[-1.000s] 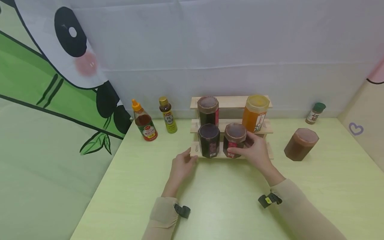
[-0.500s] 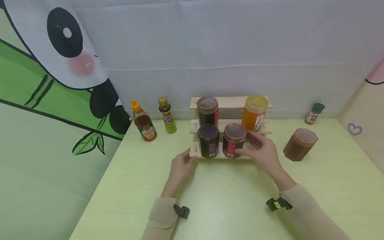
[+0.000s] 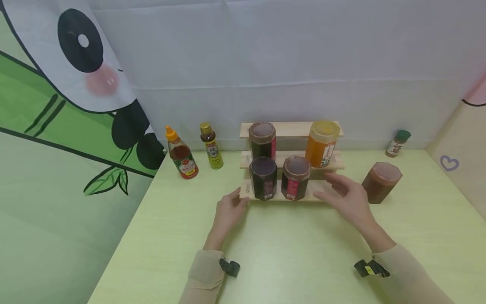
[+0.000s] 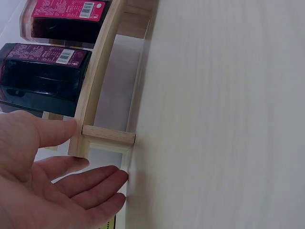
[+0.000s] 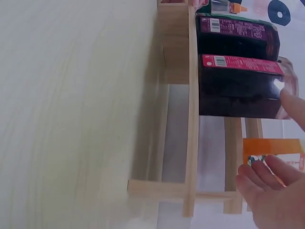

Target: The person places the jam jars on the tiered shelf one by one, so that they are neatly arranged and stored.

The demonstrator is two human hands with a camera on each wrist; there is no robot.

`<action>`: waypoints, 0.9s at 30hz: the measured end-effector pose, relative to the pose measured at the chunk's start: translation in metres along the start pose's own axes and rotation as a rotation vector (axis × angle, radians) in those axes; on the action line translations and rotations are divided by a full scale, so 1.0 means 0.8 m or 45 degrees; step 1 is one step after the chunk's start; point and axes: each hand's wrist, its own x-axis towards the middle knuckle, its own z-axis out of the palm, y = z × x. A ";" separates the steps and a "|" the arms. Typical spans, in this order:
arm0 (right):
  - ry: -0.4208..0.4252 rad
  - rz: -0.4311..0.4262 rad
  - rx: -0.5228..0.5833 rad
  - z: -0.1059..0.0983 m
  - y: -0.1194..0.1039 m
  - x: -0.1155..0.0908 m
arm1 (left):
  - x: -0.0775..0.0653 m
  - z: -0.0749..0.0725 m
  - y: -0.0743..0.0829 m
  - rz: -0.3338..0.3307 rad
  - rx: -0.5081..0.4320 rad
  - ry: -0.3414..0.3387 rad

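A three-tier wooden rack (image 3: 277,197) stands against the back. My left hand (image 3: 230,211) pinches the left end of its lowest tier, with the thumb (image 4: 57,132) on the board and the other fingers below. Two dark jars sit side by side on that tier: a purple-labelled jar (image 3: 263,179) and a red-labelled jar (image 3: 296,179). My right hand (image 3: 349,200) is just right of the red-labelled jar, fingers spread and holding nothing. On the middle tier stand another dark jar (image 3: 263,141) at left and an orange honey jar (image 3: 322,144) at right.
A brown jar (image 3: 381,182) stands on the table right of the rack, partly behind my right hand. Farther back is a small green-capped bottle (image 3: 397,143). To the left are an orange-capped sauce bottle (image 3: 183,156) and a yellow-capped bottle (image 3: 212,147). A printed cloth hangs behind.
My right hand has let go of the red-labelled jar and drawn away to the right. That jar stays on the lowest tier. The left hand keeps its place on the rack.
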 end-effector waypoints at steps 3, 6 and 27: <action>0.029 -0.024 -0.053 -0.010 0.000 -0.003 | 0.000 -0.001 0.002 -0.007 0.001 0.007; 0.056 -0.031 -0.103 -0.020 0.000 -0.005 | 0.000 -0.001 0.003 -0.018 -0.002 0.004; 0.407 0.154 -0.043 -0.102 0.011 -0.004 | 0.000 0.001 0.002 -0.022 0.005 0.015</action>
